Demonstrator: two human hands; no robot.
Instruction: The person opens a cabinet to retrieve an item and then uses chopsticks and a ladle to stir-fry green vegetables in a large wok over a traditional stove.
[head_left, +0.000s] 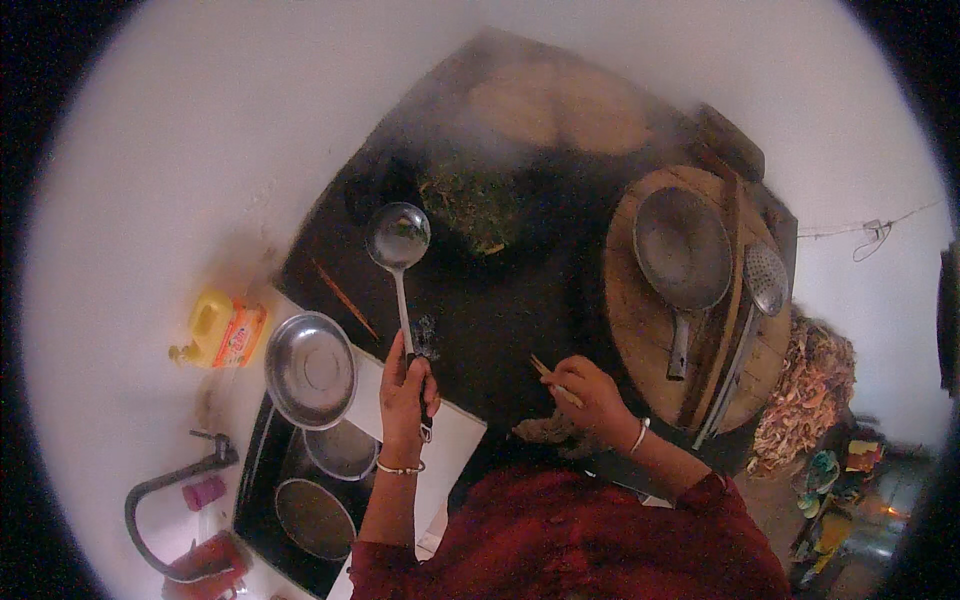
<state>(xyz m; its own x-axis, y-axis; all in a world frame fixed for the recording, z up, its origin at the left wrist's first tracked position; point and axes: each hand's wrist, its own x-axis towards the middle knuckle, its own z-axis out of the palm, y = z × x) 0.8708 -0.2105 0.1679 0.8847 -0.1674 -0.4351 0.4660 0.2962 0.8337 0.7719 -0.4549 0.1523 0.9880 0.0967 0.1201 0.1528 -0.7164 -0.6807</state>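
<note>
My left hand (406, 397) grips the dark handle of a metal ladle (400, 236), its bowl held up over the dark stove top (465, 307). My right hand (589, 394) pinches a short, pale, stick-like piece (568, 395); its exact kind is unclear. Below that hand lies a greyish-brown cloth (544, 430). Beyond the ladle, a heap of leafy greens (476, 206) sits in a dark, steamy area, probably a wok whose rim cannot be made out.
At right, a round wooden lid (626, 300) bears a long-handled pan (682, 247) and a skimmer (766, 277). A metal basin (311, 371) stands left, beside a sink with a faucet (150, 480). A yellow oil jug (229, 330) is by the wall. Steam blurs the far side.
</note>
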